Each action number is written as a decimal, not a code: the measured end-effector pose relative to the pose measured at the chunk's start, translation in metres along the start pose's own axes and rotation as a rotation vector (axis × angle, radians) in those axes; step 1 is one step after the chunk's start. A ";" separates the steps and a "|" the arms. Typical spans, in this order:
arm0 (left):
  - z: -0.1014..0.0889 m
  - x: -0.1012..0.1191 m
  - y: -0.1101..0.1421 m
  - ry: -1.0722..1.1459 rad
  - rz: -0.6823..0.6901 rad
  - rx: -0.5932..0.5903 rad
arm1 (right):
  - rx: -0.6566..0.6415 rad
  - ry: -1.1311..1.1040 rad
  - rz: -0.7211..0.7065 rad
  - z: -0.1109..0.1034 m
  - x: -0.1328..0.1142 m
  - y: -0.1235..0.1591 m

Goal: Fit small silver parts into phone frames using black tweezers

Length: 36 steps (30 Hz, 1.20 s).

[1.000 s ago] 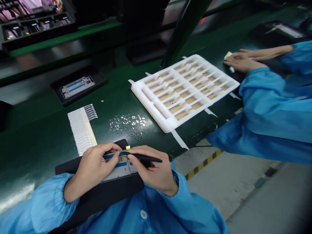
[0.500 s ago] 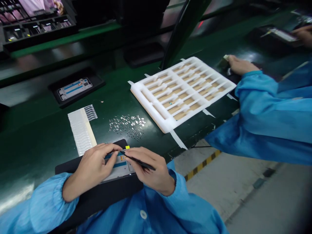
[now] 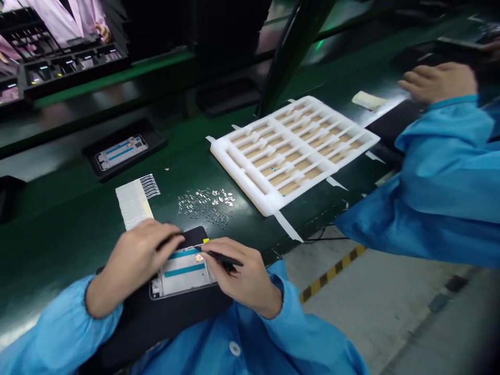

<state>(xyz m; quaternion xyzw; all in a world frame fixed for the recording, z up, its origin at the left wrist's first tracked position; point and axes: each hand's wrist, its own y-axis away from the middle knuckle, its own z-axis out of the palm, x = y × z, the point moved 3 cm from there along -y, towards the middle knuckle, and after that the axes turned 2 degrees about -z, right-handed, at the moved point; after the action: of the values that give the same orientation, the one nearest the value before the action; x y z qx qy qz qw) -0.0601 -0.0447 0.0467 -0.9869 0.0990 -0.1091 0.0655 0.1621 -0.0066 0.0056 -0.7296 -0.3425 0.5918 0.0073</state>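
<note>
My right hand [image 3: 245, 273] grips black tweezers [image 3: 224, 258], their tip at the upper edge of a phone frame [image 3: 183, 284]. The frame is silvery, with two blue strips, and lies on a black pad [image 3: 156, 328] in front of me. Over the frame's upper left part is my left hand [image 3: 138, 260], thumb and forefinger slightly apart, with nothing visible between them. A yellow tab [image 3: 205, 240] shows by the frame's top edge. Beyond it, many tiny metal parts [image 3: 207, 203] lie scattered beside a pale card with thin metal strips [image 3: 133, 203].
A white slotted foam tray [image 3: 269, 203] is taped down at centre right. Another phone frame [image 3: 121, 152] sits in a black holder at the back left. At right, a co-worker's hand [image 3: 441, 83] is over the bench, near a pale wrapped piece [image 3: 369, 100].
My left hand has drawn back left from the tweezers' tip, uncovering more of the phone frame. My right hand stays nearly in place. The co-worker's hand moved right, leaving the pale piece on the bench.
</note>
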 end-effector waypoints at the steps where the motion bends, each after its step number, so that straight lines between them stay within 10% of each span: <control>1: -0.003 -0.013 -0.007 -0.024 -0.043 0.021 | 0.009 -0.009 0.005 0.000 0.000 0.000; 7: 0.006 -0.078 -0.036 -0.263 -0.170 0.031 | 0.088 -0.079 0.098 -0.003 0.003 -0.002; 15: 0.014 -0.074 -0.033 -0.324 -0.136 0.015 | 0.105 -0.120 0.129 -0.004 0.003 -0.004; 21: -0.002 -0.028 -0.018 -0.263 0.046 0.050 | 0.141 -0.145 0.025 -0.022 -0.012 -0.006; 28: -0.008 0.056 0.019 -0.046 0.370 0.116 | -0.129 0.169 -0.168 -0.017 -0.026 0.002; 36: -0.003 0.056 0.024 -0.010 0.237 0.143 | -0.238 0.408 -0.202 -0.016 -0.017 0.006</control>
<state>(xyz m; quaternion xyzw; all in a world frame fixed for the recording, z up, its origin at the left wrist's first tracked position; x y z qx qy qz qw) -0.0116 -0.0803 0.0571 -0.9617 0.2066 -0.1022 0.1485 0.1777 -0.0135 0.0220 -0.7917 -0.4723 0.3842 0.0497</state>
